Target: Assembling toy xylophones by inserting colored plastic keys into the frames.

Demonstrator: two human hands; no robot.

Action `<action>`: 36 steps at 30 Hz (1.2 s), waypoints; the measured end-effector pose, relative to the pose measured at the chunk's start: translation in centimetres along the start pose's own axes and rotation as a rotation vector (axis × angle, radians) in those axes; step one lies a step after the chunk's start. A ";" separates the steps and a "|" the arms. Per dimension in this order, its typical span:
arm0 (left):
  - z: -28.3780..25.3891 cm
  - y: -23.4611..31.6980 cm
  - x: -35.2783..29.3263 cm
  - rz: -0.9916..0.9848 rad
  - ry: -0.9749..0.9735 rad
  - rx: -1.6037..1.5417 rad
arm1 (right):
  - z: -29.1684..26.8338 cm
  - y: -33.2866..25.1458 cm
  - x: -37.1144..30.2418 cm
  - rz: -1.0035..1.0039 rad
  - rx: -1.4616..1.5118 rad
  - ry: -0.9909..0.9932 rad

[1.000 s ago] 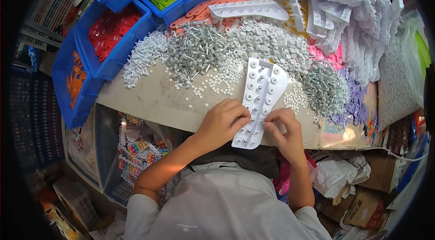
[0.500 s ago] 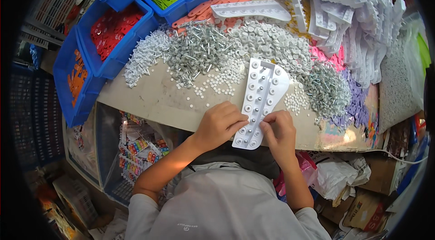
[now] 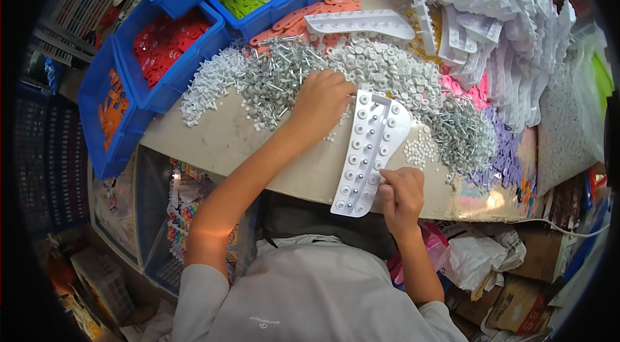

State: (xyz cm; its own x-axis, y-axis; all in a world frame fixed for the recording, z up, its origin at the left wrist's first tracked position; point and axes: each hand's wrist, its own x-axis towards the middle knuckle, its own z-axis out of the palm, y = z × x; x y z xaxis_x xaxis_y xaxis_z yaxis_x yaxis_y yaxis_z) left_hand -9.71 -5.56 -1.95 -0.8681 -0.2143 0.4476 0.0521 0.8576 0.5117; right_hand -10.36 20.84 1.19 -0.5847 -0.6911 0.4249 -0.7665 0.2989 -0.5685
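A white foot-shaped plastic piece [image 3: 395, 124] lies at the table's front edge, its narrow end overhanging. Rows of round white caps line both sides of its channel, with metal pin heads down the middle. My right hand [image 3: 402, 196] is closed at the piece's lower right edge, its curled index finger and thumb against it. Beyond the piece's upper left corner, my left hand [image 3: 321, 100] reaches over the small parts, fingers bent together; what they hold, if anything, is hidden. Under and beside it are a heap of metal pins [image 3: 274, 67] and a heap of white caps [image 3: 387, 61].
White pegs [image 3: 216, 74] lie left, with blue bins [image 3: 152, 100] of coloured strips behind. More pins [image 3: 462, 129], tiny white discs [image 3: 421, 145] and purple strips [image 3: 507, 158] lie right. White plastic pieces [image 3: 516, 45] are stacked at the back right, beside a clear bag [image 3: 565, 109].
My left hand has left the lower part of the white piece and moved up and away to the small-parts heaps. My right hand has slid slightly down, its fingers more curled.
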 end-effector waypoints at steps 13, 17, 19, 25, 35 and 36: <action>1.5 -0.3 0.3 -0.100 -0.112 -0.074 | -2.3 7.6 5.7 0.164 -0.558 0.066; 1.5 0.1 -0.1 -0.096 -0.001 -0.119 | -2.0 8.3 5.8 0.144 -0.641 -0.002; 1.6 0.0 -0.1 -0.093 0.023 -0.122 | -1.9 8.3 5.7 0.127 -0.646 -0.001; 1.8 0.5 0.4 -0.136 -0.079 -0.039 | -2.2 8.4 5.6 0.123 -0.655 -0.023; 0.9 0.6 -0.5 -0.093 -0.031 0.162 | -2.6 8.4 5.4 0.123 -0.642 -0.037; 0.4 0.5 -0.7 -0.092 -0.034 0.161 | -2.7 8.4 5.4 0.127 -0.642 -0.037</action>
State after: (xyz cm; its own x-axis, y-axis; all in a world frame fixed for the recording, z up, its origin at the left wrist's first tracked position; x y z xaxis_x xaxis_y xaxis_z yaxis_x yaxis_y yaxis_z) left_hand -9.28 -4.75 -2.31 -0.8820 -0.2813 0.3781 -0.1053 0.8997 0.4236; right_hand -20.70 21.42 0.58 -0.6804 -0.6432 0.3511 -0.7049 0.7054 -0.0739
